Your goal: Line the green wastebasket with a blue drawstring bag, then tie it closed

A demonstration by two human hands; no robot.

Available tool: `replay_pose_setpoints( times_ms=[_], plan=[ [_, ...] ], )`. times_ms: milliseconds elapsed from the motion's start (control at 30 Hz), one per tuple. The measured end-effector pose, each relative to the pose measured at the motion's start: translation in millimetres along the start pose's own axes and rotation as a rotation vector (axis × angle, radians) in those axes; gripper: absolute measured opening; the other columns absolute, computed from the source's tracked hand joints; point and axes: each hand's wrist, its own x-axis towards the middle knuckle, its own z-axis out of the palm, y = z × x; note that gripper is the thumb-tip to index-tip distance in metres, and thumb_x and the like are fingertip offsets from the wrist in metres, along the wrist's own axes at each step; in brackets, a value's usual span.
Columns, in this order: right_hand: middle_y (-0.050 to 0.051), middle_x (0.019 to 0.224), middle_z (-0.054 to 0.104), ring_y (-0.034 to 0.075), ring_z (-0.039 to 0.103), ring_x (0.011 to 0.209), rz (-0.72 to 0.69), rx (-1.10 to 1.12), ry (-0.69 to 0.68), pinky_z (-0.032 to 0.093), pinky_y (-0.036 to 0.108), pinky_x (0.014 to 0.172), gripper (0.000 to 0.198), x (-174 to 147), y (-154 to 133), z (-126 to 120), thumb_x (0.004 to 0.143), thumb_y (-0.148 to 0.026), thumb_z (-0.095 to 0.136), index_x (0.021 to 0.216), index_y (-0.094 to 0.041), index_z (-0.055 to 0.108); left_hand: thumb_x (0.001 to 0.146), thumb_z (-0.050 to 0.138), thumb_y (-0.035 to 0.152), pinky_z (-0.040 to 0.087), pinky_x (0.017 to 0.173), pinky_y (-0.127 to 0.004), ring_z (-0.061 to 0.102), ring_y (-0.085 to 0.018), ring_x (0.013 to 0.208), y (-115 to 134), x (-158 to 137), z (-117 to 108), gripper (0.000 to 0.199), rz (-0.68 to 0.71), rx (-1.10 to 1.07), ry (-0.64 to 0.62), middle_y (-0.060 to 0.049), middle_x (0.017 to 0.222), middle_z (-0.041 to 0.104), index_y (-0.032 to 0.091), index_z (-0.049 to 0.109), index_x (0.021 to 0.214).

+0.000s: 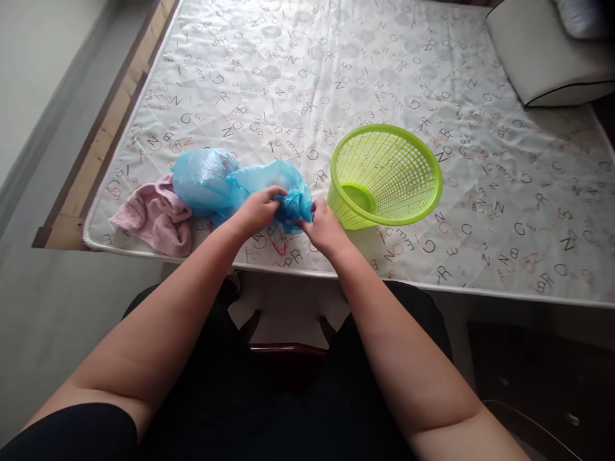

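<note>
A thin blue plastic bag [269, 178] lies near the front edge of the mattress, its right end bunched up. My left hand [262, 208] is closed on the gathered part from the left. From the right, my right hand [325, 225] pinches the same bunched end. Left of it, a second puffed-out blue plastic bag [204, 179] touches the first. A crumpled pink cloth [161, 218] lies against that bag at the far left. Just beyond my right hand stands a green plastic mesh basket [387, 218], tilted in view with its inside showing.
The mattress [480, 243] has a white cover printed with letters. A wooden bed frame [110, 121] runs along its left side. A white box-like cushion [552, 57] sits at the far right corner. Below the mattress edge is a chair part [288, 349] between my legs.
</note>
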Motion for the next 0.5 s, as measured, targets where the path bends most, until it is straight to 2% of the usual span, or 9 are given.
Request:
replay_pose_setpoints(
  times_ms=[67,133,167,233,300,333,400,500],
  plan=[
    [0.009,0.111,0.072,0.027,0.068,0.098,-0.02,0.116,-0.063,0.057,0.044,0.092,0.039,-3,1,-3,0.088,-0.037,0.086,0.114,-0.022,0.061,0.09,0.054,0.008,0.053,0.069,-0.029,0.061,-0.017,0.069,1,1,-3,0.041,0.023,-0.184,0.092,0.0,0.08,0.064,0.023,0.076,0.122],
    [0.005,0.106,0.071,0.023,0.066,0.091,-0.055,0.246,-0.112,0.058,0.043,0.09,0.041,-6,1,-5,0.083,-0.035,0.088,0.112,-0.023,0.062,0.095,0.055,0.011,0.049,0.061,-0.026,0.054,-0.014,0.06,0,1,-2,0.039,0.024,-0.316,0.119,0.002,0.075,0.057,0.023,0.07,0.128],
    [0.004,0.106,0.07,0.022,0.065,0.09,-0.072,0.295,-0.083,0.058,0.043,0.09,0.042,-7,0,-5,0.081,-0.033,0.087,0.113,-0.024,0.062,0.098,0.057,0.012,0.048,0.058,-0.025,0.052,-0.013,0.058,-1,0,-1,0.034,0.024,-0.352,0.127,0.003,0.074,0.055,0.023,0.068,0.128],
    [0.003,0.104,0.068,0.021,0.063,0.09,-0.098,0.354,0.064,0.058,0.043,0.093,0.037,-9,-3,-7,0.082,-0.026,0.081,0.113,-0.024,0.06,0.1,0.062,0.015,0.047,0.057,-0.024,0.052,-0.012,0.057,-4,-2,2,0.025,0.048,-0.356,0.161,0.004,0.076,0.057,0.023,0.064,0.123],
    [0.002,0.098,0.063,0.02,0.063,0.089,-0.096,0.428,0.199,0.058,0.041,0.091,0.022,-9,-7,-9,0.088,-0.023,0.067,0.105,-0.025,0.055,0.099,0.067,0.017,0.047,0.058,-0.023,0.055,-0.011,0.059,-5,-6,5,0.021,0.101,-0.311,0.216,0.003,0.081,0.062,0.024,0.06,0.118],
    [0.001,0.095,0.061,0.019,0.064,0.088,-0.087,0.496,0.217,0.058,0.04,0.088,0.014,-10,-9,-10,0.092,-0.023,0.06,0.103,-0.026,0.052,0.1,0.067,0.018,0.048,0.059,-0.023,0.056,-0.01,0.06,-5,-8,6,0.021,0.126,-0.287,0.241,0.002,0.084,0.064,0.025,0.059,0.118],
    [0.001,0.098,0.061,0.018,0.069,0.089,-0.077,0.675,0.16,0.058,0.034,0.081,0.003,-10,-13,-12,0.1,-0.029,0.049,0.103,-0.027,0.049,0.102,0.065,0.02,0.051,0.061,-0.024,0.058,-0.011,0.061,-3,-14,8,0.027,0.147,-0.249,0.275,0.002,0.087,0.067,0.027,0.057,0.127],
    [0.002,0.109,0.063,0.017,0.073,0.095,-0.031,0.81,0.032,0.058,0.03,0.076,0.024,-11,-15,-10,0.105,-0.05,0.055,0.11,-0.028,0.05,0.104,0.059,0.021,0.056,0.067,-0.027,0.061,-0.013,0.061,6,-23,8,0.049,0.116,-0.175,0.282,0.003,0.082,0.068,0.029,0.049,0.151]
  ],
)
